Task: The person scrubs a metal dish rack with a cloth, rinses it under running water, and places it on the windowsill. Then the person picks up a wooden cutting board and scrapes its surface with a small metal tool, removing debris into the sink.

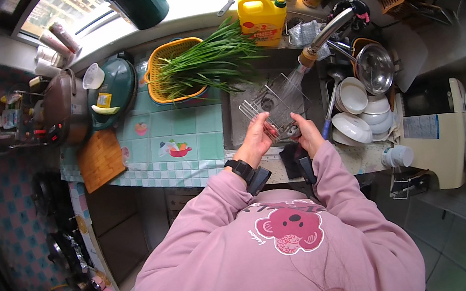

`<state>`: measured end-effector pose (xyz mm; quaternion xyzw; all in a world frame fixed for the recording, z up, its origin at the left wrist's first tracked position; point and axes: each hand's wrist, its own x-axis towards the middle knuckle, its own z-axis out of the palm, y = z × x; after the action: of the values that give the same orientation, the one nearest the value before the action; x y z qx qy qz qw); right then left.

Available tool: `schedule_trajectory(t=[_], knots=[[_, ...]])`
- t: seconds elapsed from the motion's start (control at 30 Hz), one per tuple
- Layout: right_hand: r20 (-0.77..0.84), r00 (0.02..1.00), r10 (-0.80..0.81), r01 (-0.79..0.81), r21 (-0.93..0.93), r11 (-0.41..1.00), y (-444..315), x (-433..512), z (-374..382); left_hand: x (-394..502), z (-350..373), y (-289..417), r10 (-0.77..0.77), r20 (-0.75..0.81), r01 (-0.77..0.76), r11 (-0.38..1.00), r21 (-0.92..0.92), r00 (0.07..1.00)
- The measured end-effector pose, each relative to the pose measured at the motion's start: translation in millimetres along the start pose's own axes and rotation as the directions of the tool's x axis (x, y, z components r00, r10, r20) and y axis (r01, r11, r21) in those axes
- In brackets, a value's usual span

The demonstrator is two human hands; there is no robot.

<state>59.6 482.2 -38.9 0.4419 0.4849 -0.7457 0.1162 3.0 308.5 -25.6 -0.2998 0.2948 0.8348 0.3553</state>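
Over the sink [237, 129], my left hand [257, 138] grips the near left side of a wire rack [254, 109]. My right hand [307, 132] is at the rack's near right side, with its fingers around something small and metallic, perhaps a steel scrubber, too blurred to name for certain. Water sprays from the faucet [307, 57] onto the rack, which is tilted in the basin. Left of the sink, long green leafy stalks [209, 62], like garlic chives, lie across a yellow plastic basket [151, 70] and reach over the sink's edge.
White bowls [352, 95] and a steel pan [375, 68] are stacked right of the sink. A yellow jug with a pump [262, 18] stands behind it. A dark cloth [290, 160] hangs at the front edge. Farther left are a wooden cutting board [101, 158] and a rice cooker [63, 110].
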Motion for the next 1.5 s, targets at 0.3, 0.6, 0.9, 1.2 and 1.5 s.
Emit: schedule_trajectory(t=[0.3, 0.6, 0.9, 1.2, 1.5], knots=[[-0.099, 0.977, -0.186, 0.186, -0.018, 0.982, -1.0, 12.6, -23.0, 5.7, 31.1, 6.6, 0.181, 0.119, -0.216, 0.785, 0.581, 0.976], [0.105, 0.967, -0.234, 0.228, 0.064, 0.971, -28.6, -16.1, -4.0, 30.2, 20.6, -7.9, 0.263, 0.371, -0.412, 0.120, 0.903, 0.891], [0.126, 0.988, -0.093, 0.118, -0.215, 0.969, -22.9, 18.6, 8.9, 33.6, 0.2, 5.5, 0.079, 0.475, -0.481, 0.075, 0.874, 0.876], [0.100, 0.985, -0.139, 0.161, -0.264, 0.951, 0.8, 49.8, 23.2, 40.8, -92.1, 91.8, 0.524, -0.152, -0.512, 0.852, 0.110, 0.838], [0.073, 0.988, -0.137, 0.152, -0.262, 0.953, -5.8, 42.4, 20.7, 58.5, -103.2, 166.0, 0.524, -0.026, -0.468, 0.738, -0.486, 0.852]])
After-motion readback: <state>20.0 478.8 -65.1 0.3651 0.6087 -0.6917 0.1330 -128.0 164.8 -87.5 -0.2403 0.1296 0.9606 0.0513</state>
